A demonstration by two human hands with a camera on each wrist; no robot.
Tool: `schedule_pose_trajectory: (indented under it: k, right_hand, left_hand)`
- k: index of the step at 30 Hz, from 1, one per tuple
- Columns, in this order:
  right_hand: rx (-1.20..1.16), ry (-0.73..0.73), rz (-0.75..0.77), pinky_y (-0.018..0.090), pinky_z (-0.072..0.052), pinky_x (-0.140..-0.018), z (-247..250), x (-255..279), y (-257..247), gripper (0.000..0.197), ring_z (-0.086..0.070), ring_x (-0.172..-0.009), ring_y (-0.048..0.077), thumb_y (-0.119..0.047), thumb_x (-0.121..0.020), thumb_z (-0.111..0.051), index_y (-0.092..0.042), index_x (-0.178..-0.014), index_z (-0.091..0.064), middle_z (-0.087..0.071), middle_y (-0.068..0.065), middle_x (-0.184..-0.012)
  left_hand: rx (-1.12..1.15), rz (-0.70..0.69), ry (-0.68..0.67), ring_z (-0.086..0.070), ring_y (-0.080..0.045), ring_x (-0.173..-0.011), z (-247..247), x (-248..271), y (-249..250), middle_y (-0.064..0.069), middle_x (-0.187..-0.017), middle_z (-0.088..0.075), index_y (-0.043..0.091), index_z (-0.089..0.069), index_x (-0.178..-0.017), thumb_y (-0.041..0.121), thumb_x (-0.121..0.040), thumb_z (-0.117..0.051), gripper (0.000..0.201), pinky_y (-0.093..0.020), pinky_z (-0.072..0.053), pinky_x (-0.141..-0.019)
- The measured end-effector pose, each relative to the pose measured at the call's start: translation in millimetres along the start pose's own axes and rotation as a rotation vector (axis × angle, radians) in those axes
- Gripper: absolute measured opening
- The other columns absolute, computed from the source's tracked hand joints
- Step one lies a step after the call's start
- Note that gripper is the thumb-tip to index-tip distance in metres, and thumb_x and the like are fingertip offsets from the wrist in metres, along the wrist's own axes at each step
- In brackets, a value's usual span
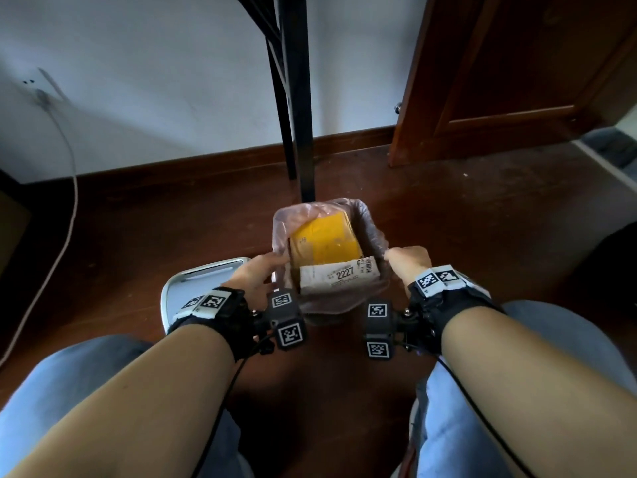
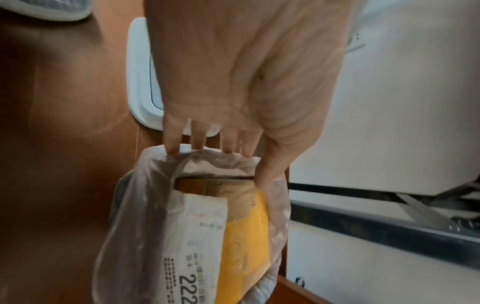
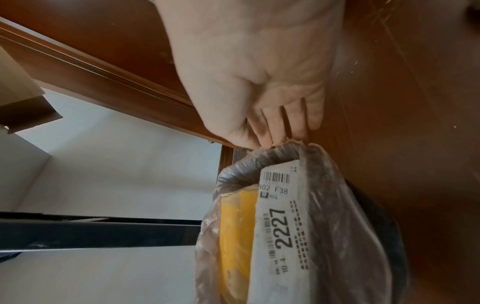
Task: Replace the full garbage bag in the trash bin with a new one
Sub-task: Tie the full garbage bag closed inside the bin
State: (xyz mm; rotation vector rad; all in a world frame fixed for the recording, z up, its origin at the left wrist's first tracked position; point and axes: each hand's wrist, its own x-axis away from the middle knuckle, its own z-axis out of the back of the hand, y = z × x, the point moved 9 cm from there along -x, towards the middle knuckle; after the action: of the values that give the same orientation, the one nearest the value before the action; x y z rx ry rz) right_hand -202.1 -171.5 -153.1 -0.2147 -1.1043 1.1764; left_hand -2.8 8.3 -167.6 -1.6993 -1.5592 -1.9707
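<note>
1. Gripped opposite rims of the translucent pinkish plastic garbage bag [image 1: 374, 232]: left hand [image 1: 256, 276] and right hand [image 1: 410, 262], fingers curled on plastic.
2. Sat in the dark trash bin [image 3: 389, 236], holding a yellow-and-white parcel [image 1: 327, 253].
3. Judged: removal starting; straight upward lift needed.

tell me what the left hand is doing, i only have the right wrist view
Observer: The left hand has a grip on the garbage bag at the rim opposite yours, fingers on one face and thumb on the other.
Operator: is the lid out of the way
Observer: A white frame, likely the lid, lies flat on the floor just left of the bin, partly under the left wrist.
Operator: anything else on the floor that side
Observer: A white cable runs down from a wall socket and across the floor, far left, well apart from the bin.
</note>
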Motion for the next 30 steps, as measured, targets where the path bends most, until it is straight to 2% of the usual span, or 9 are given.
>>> schedule_pose_trajectory:
  k: [5, 8, 10, 12, 14, 18, 21, 24, 30]
  right_hand:
    - [-0.062, -0.002, -0.039, 0.034, -0.046, -0.088, -12.0, 1.5, 13.5, 0.053, -0.058, -0.115, 0.035, -0.036, -0.094, -0.054, 0.003, -0.129, -0.053, -0.059, 0.019, -0.128]
    - [-0.148, 0.001, -0.112, 0.040, -0.042, -0.103, -16.0, 8.6, 26.8, 0.074, -0.051, -0.125, 0.038, -0.054, -0.093, -0.047, 0.004, -0.138, -0.042, -0.050, 0.022, -0.139]
    - [-0.247, -0.030, -0.141, 0.040, -0.042, -0.103, -22.3, 15.8, 34.0, 0.071, -0.051, -0.125, 0.038, -0.053, -0.094, -0.045, 0.002, -0.139, -0.043, -0.050, 0.020, -0.140]
    - [-0.352, -0.076, -0.184, 0.044, -0.048, -0.098, -33.0, 17.1, 46.7, 0.074, -0.059, -0.114, 0.038, -0.061, -0.085, -0.050, -0.004, -0.132, -0.053, -0.058, 0.018, -0.132]
    - [-0.425, -0.136, -0.215, 0.046, -0.053, -0.088, -48.0, 12.5, 60.6, 0.073, -0.064, -0.104, 0.038, -0.064, -0.078, -0.054, -0.009, -0.126, -0.060, -0.062, 0.016, -0.126]
    - [-0.357, -0.307, -0.180, 0.034, -0.046, -0.065, -69.7, 41.1, 58.0, 0.050, -0.052, -0.073, 0.022, -0.029, -0.098, -0.039, -0.004, -0.142, -0.040, -0.057, 0.017, -0.119]
    - [-0.277, -0.376, -0.160, 0.029, -0.046, -0.049, -77.0, 43.8, 56.5, 0.047, -0.041, -0.062, 0.018, -0.011, -0.097, -0.039, 0.003, -0.142, -0.036, -0.043, 0.007, -0.079]
    - [-0.249, -0.410, -0.140, 0.020, -0.044, -0.038, -80.9, 47.0, 49.7, 0.045, -0.040, -0.061, 0.016, -0.006, -0.097, -0.040, 0.005, -0.140, -0.038, -0.040, 0.005, -0.075]
    - [-0.303, -0.403, -0.197, 0.023, -0.041, -0.052, -89.8, 48.3, 55.9, 0.020, -0.047, -0.058, 0.013, -0.008, -0.096, -0.045, -0.008, -0.076, -0.048, -0.049, 0.005, -0.070]
  left_hand:
    - [0.016, -0.060, 0.142, -0.051, -0.018, -0.072, 23.0, -0.5, -13.1, -0.005, -0.081, -0.053, 0.011, -0.053, -0.077, 0.012, -0.090, -0.059, 0.014, -0.031, -0.045, -0.058]
    - [-0.041, -0.004, 0.247, -0.050, -0.022, -0.075, 40.5, -3.0, -30.7, -0.012, -0.087, -0.052, 0.008, -0.054, -0.099, 0.014, -0.092, -0.058, 0.010, -0.036, -0.046, -0.063]
    - [-0.099, -0.005, 0.261, -0.056, -0.031, -0.100, 41.6, -2.2, -36.0, -0.021, -0.122, -0.056, 0.001, -0.049, -0.128, 0.013, -0.096, -0.051, 0.034, -0.032, -0.050, -0.063]
    - [-0.030, 0.010, 0.284, -0.050, -0.029, -0.124, 41.5, 6.9, -37.5, -0.018, -0.140, -0.049, 0.002, -0.044, -0.139, 0.016, -0.097, -0.051, 0.045, -0.024, -0.048, -0.081]
    - [-0.246, -0.095, 0.253, -0.062, -0.019, -0.112, 31.9, 11.4, -31.6, -0.015, -0.129, -0.057, 0.002, -0.049, -0.135, 0.020, -0.099, -0.047, 0.041, -0.019, -0.044, -0.085]
    - [-0.007, 0.036, 0.103, -0.050, -0.008, -0.024, 13.5, 10.7, -54.3, -0.007, -0.064, -0.059, -0.010, -0.046, -0.125, 0.002, -0.100, -0.033, 0.031, -0.013, -0.036, -0.026]
    - [-0.013, 0.015, 0.099, -0.052, -0.010, -0.024, 14.7, 10.7, -50.9, -0.003, -0.032, -0.054, -0.001, -0.047, -0.080, 0.001, -0.099, -0.036, 0.023, -0.015, -0.038, -0.026]
    - [0.025, 0.031, 0.082, -0.062, -0.017, -0.049, 17.2, 11.9, -51.7, -0.010, -0.060, -0.064, -0.005, -0.054, -0.096, -0.003, -0.095, -0.047, 0.007, -0.018, -0.046, -0.033]
    - [-0.067, 0.067, 0.008, -0.063, -0.020, -0.040, 17.6, 12.3, -58.6, -0.016, -0.076, -0.063, -0.005, -0.059, -0.106, 0.001, -0.089, -0.058, 0.018, -0.022, -0.047, -0.035]
